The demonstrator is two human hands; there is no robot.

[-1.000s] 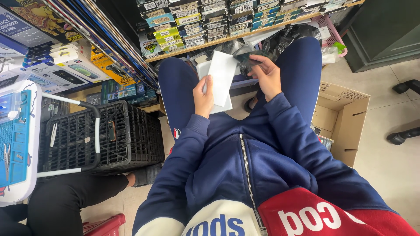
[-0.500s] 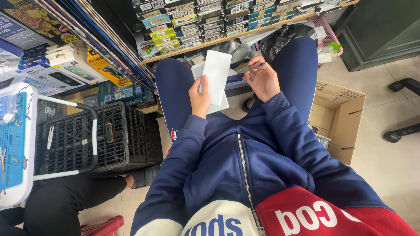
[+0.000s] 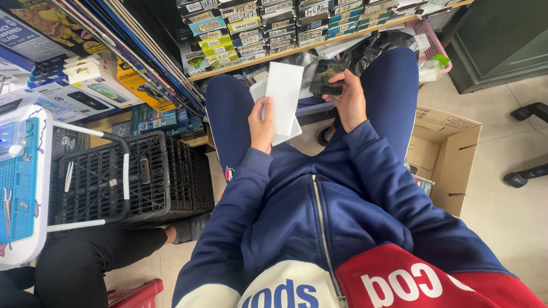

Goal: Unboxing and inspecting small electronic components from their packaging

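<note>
I sit with my knees apart in dark blue trousers. My left hand (image 3: pixel 261 126) holds a white flat packet (image 3: pixel 283 97) upright, with a second white sheet behind it. My right hand (image 3: pixel 346 100) grips a small dark glossy rectangular item (image 3: pixel 327 76), lifted above my right thigh. The two hands are close together in front of a low shelf.
A wooden shelf (image 3: pixel 297 50) stacked with several small boxed items runs ahead. A black plastic crate (image 3: pixel 142 177) stands at the left, an open cardboard box (image 3: pixel 448 154) at the right. Another person's black-clad leg (image 3: pixel 85 268) lies bottom left, beside a blue and white tray (image 3: pixel 23 188).
My right hand has risen and now holds up the dark item. The left hand has lifted the white packet slightly higher.
</note>
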